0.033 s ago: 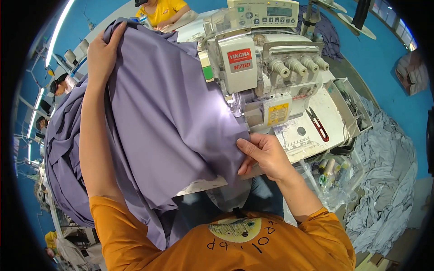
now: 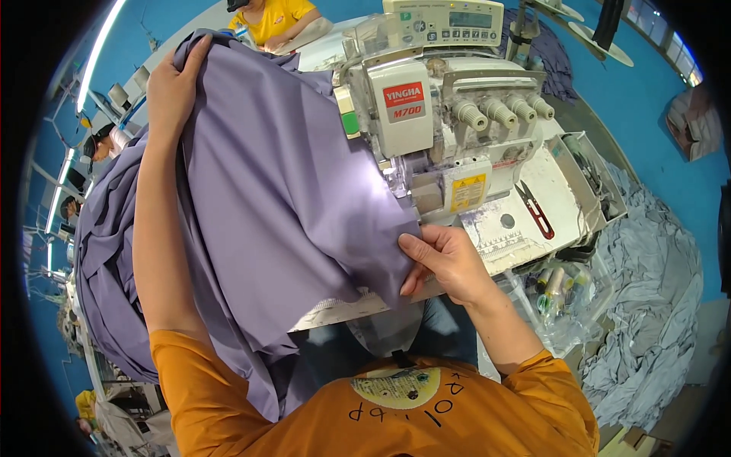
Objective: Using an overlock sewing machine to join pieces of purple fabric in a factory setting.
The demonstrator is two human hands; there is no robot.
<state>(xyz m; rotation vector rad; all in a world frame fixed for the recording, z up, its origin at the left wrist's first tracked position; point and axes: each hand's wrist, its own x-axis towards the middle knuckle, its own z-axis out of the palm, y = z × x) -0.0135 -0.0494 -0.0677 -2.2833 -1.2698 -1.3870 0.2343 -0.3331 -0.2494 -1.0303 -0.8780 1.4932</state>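
Observation:
A large piece of purple fabric [image 2: 259,175] is spread between my hands, its right edge running along the needle area of a white overlock sewing machine [image 2: 403,129]. At the far left, my left hand [image 2: 173,87] grips the fabric's far end, the thumb on top and the other fingers hidden beneath. Close to the machine's front, my right hand [image 2: 445,263] pinches the near right corner between thumb and fingers. A lamp brightens the fabric beside the presser foot, which is partly hidden.
Red-handled thread snips [image 2: 537,212] lie on the machine table [image 2: 495,236]. A grey bin [image 2: 586,175] stands at its right end. A clear bag of thread spools [image 2: 560,293] and heaped grey fabric [image 2: 647,305] are at right. More purple fabric [image 2: 106,251] hangs left. A co-worker in yellow [image 2: 278,23] sits beyond.
The fabric's near edge has drawn slightly away from me, uncovering more of the table's front edge. Both hands keep their grip and have barely moved.

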